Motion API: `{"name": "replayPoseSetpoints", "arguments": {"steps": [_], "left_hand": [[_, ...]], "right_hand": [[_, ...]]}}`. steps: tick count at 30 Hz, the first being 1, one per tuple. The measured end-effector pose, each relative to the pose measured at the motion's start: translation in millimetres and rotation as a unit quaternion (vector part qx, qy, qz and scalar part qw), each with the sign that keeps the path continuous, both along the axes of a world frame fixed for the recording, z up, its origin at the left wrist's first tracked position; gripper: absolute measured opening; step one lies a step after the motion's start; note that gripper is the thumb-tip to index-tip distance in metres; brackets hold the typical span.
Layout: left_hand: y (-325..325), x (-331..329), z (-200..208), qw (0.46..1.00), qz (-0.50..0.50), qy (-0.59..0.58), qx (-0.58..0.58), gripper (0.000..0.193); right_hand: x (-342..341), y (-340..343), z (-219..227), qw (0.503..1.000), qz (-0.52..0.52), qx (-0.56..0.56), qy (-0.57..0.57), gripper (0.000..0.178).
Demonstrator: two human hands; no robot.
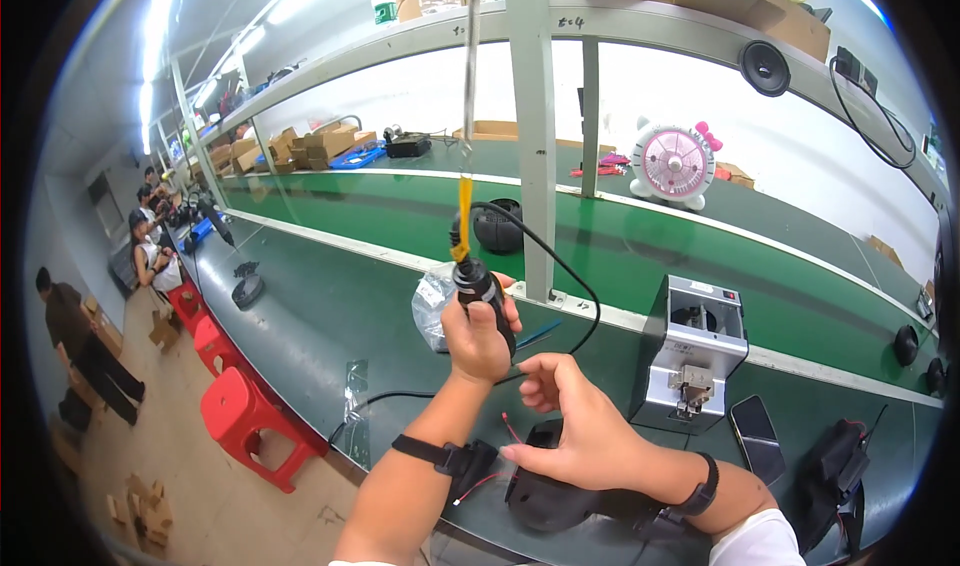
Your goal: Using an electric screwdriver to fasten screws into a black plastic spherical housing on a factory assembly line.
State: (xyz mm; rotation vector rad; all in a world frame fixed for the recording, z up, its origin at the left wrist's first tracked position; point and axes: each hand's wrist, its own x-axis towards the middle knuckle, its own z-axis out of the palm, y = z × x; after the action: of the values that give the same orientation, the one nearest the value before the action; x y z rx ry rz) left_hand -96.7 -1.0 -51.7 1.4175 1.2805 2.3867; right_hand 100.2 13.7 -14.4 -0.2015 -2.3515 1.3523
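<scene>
My left hand (pixel 478 341) is wrapped round the black body of an electric screwdriver (pixel 476 284), which hangs upright from a yellow strap (pixel 464 206). The screwdriver's tip is hidden behind my hand and wrist. Just to the right, my right hand (pixel 575 421) has loosely curled fingers with the thumb held apart, and nothing shows between them. Below it a black rounded housing (pixel 545 501) lies on the dark green bench, partly covered by that hand. Thin red wires (pixel 480 486) with a small white connector stick out beside the housing.
A silver box-shaped screw feeder (pixel 690 356), a phone (pixel 757 438) and a black pouch-like item (pixel 835 471) lie to the right. A clear plastic bag (pixel 432 311) sits behind my left hand. A metal post (pixel 532 146) rises beyond. Red stools (pixel 245 416) line the left edge.
</scene>
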Motion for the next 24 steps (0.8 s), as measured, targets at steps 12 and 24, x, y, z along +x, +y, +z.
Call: {"name": "replayPoseSetpoints", "arguments": {"steps": [12, 24], "left_hand": [[-66.7, 57.1, 125.8, 0.987, -0.126, -0.082, 0.053, 0.078], [-61.3, 66.6, 131.9, 0.979, -0.128, -0.049, 0.15, 0.052]], "right_hand": [[-2.9, 12.1, -18.3, 0.995, -0.018, -0.053, 0.087, 0.052], [-1.2, 16.7, -12.5, 1.0, 0.0, -0.014, 0.022, 0.025]]}}
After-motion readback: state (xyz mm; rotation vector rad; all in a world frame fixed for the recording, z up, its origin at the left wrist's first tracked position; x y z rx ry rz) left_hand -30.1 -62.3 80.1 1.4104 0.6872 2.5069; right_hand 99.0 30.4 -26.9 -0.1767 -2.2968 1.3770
